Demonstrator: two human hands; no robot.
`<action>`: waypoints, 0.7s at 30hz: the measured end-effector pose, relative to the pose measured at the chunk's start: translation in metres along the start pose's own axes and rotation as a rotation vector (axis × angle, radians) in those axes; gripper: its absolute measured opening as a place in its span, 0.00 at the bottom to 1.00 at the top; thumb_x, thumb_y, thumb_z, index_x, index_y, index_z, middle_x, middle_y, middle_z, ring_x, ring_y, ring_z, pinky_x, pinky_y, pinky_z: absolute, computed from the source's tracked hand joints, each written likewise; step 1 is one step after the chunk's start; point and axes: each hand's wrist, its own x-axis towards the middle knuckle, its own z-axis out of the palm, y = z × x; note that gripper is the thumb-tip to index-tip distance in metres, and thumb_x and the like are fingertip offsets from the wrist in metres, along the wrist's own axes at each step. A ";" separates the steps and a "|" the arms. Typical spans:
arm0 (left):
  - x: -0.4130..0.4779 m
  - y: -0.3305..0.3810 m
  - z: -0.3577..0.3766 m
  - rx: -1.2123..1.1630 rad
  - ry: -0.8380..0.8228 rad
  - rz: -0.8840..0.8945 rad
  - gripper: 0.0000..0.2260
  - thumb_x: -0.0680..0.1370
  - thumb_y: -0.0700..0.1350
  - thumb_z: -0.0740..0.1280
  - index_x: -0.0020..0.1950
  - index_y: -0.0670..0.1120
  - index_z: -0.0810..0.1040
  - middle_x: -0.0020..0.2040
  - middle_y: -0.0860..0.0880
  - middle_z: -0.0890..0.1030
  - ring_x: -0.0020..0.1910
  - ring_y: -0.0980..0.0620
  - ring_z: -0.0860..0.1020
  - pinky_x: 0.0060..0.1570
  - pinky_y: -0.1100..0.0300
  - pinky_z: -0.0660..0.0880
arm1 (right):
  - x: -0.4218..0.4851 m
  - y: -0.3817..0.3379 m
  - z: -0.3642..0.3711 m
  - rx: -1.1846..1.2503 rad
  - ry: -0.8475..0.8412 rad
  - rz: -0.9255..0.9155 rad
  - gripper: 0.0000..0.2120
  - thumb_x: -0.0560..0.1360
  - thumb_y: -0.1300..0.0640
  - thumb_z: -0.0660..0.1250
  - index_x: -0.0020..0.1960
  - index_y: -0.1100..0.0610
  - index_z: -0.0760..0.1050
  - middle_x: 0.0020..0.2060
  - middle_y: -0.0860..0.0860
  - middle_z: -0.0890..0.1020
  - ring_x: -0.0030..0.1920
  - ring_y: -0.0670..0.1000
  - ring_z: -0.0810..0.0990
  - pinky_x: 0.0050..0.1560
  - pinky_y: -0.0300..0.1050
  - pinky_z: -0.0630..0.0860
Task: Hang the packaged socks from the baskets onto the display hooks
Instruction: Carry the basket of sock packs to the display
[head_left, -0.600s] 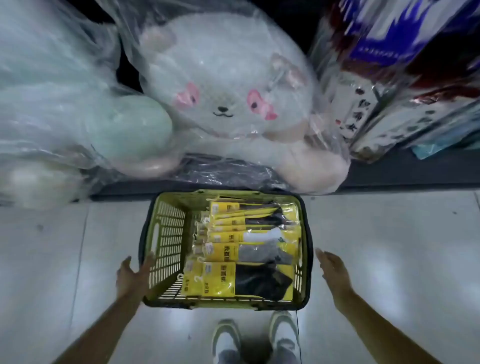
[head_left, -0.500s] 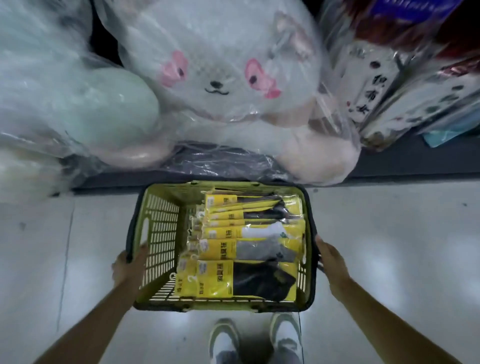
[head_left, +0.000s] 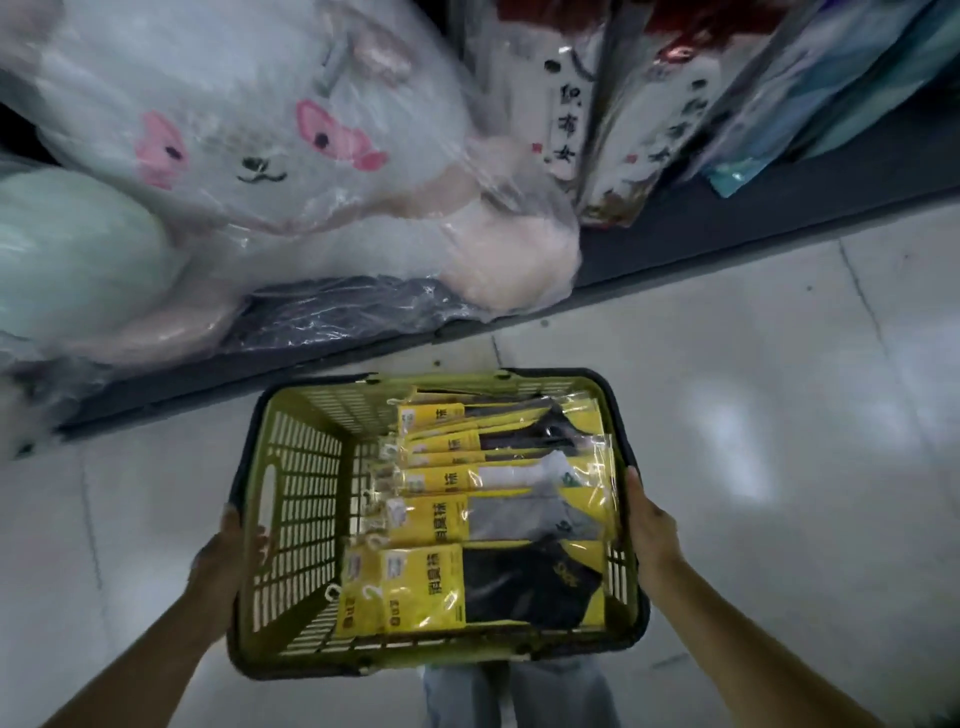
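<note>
a person holds a green basket (head_left: 301, 499) by its sides above the floor (head_left: 779, 415), in front of a shelf (head_left: 727, 223) with a bagged plush (head_left: 260, 156). yellow sock packs (head_left: 431, 525) lie stacked in the basket's right half. the left hand (head_left: 228, 551) has fingers clamped round the left rim; the right hand (head_left: 649, 525) presses on the right rim, its fingers hidden, so their state cannot be told.
</note>
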 end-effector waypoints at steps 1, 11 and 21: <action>-0.017 0.007 0.005 0.029 -0.023 0.004 0.31 0.79 0.65 0.50 0.59 0.39 0.76 0.54 0.39 0.80 0.50 0.43 0.79 0.47 0.52 0.76 | -0.017 0.009 -0.027 0.019 0.051 0.038 0.25 0.74 0.35 0.60 0.43 0.57 0.81 0.36 0.54 0.84 0.39 0.56 0.83 0.40 0.47 0.80; -0.333 0.150 0.083 0.417 -0.406 0.314 0.29 0.77 0.66 0.53 0.42 0.43 0.81 0.39 0.44 0.84 0.38 0.45 0.83 0.35 0.58 0.77 | -0.259 0.035 -0.324 0.478 0.352 0.310 0.34 0.73 0.34 0.61 0.57 0.65 0.77 0.53 0.66 0.80 0.55 0.66 0.78 0.60 0.58 0.73; -0.533 0.233 0.237 0.637 -0.576 0.741 0.29 0.73 0.70 0.52 0.39 0.44 0.73 0.36 0.41 0.76 0.38 0.44 0.75 0.43 0.52 0.70 | -0.333 0.024 -0.501 0.889 0.585 0.264 0.32 0.72 0.35 0.64 0.55 0.64 0.80 0.41 0.58 0.82 0.43 0.58 0.79 0.50 0.52 0.74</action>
